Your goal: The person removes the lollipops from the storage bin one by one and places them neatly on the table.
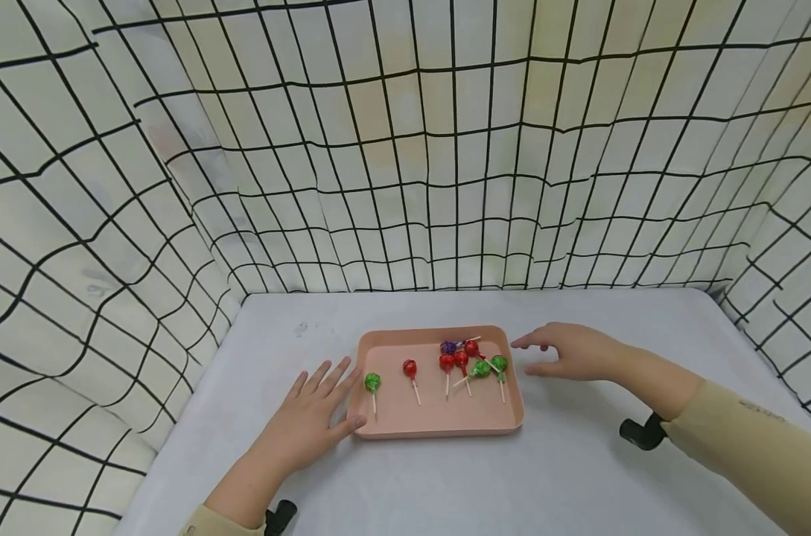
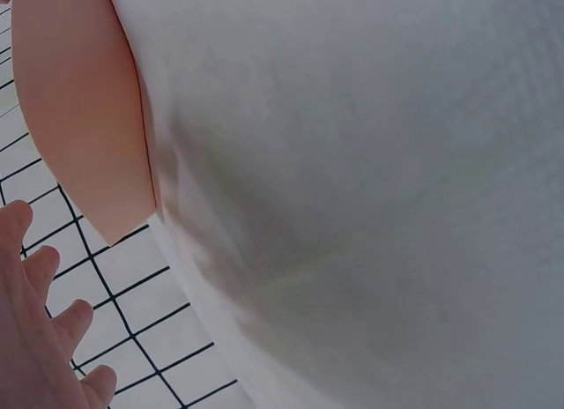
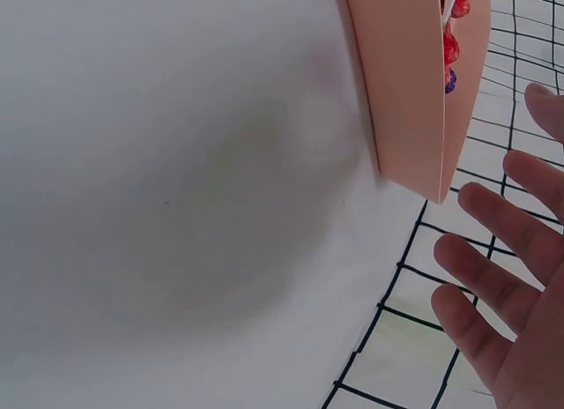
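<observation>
Black-gridded walls [image 1: 468,160] rise behind and beside a white table [image 1: 445,484]. Fingers of the left hand [image 1: 309,426] are spread and straight, gripping nothing; in the head view they reach over the left end of the pink tray [image 1: 439,433], the thumb at its near left corner. Whether they touch it I cannot tell. Fingers of the right hand [image 1: 569,353] also stand apart and hold nothing, their tips just beside the tray's right end, with a gap between; the right wrist view shows all five separated near the tray's corner.

Inside the tray, a green lollipop [image 1: 373,383] lies nearest the left fingers, and a red lollipop [image 1: 409,368] lies alone to the right of it. Nearer the right fingers is a cluster: three red lollipops [image 1: 447,362], two green lollipops [image 1: 499,363] and a purple lollipop [image 1: 448,348], their sticks pointing various ways. Farther out, tan sleeves [image 1: 740,439] cover both forearms, with a black device [image 1: 643,433] at each wrist.
</observation>
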`<state>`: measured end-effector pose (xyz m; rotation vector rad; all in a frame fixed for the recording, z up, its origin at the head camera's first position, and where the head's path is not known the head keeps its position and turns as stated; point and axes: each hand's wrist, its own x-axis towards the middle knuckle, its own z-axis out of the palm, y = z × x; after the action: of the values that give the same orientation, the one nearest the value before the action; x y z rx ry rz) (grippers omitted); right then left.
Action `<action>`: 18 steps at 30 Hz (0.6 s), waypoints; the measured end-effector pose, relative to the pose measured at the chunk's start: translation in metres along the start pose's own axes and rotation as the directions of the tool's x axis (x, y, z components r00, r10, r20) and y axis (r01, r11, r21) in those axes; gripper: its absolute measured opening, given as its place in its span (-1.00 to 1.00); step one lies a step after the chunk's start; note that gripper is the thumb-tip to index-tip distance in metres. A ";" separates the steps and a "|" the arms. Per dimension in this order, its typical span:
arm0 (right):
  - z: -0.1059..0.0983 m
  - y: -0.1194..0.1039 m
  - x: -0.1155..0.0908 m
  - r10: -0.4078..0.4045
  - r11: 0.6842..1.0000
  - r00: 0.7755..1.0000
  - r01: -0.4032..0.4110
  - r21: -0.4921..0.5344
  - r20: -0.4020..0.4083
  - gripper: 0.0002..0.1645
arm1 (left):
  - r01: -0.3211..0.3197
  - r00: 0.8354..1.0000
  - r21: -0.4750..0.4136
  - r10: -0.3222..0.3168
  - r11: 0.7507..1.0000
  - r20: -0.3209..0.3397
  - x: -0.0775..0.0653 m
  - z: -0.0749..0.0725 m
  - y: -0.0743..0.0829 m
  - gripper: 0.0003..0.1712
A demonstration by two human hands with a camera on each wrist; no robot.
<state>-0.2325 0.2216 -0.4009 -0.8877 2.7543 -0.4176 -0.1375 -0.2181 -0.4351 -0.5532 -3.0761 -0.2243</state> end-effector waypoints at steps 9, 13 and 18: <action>-0.002 -0.002 0.017 -0.009 1.000 0.999 0.009 0.002 0.049 -0.46 | 0.010 1.000 0.004 -0.010 1.000 0.020 -0.001 0.003 -0.001 -0.08; -0.004 -0.005 0.025 -0.039 0.999 0.997 0.039 0.009 0.068 -0.52 | 0.011 1.000 0.006 -0.012 1.000 0.029 -0.001 0.003 -0.001 -0.07; -0.007 -0.009 0.038 -0.069 0.998 0.991 0.069 -0.002 0.111 -0.59 | 0.021 0.998 0.012 -0.022 1.000 0.064 -0.001 0.004 -0.002 -0.06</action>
<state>-0.2598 0.1935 -0.3959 -0.9792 2.6319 -0.3608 -0.1374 -0.2195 -0.4396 -0.5373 -3.1451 -0.1936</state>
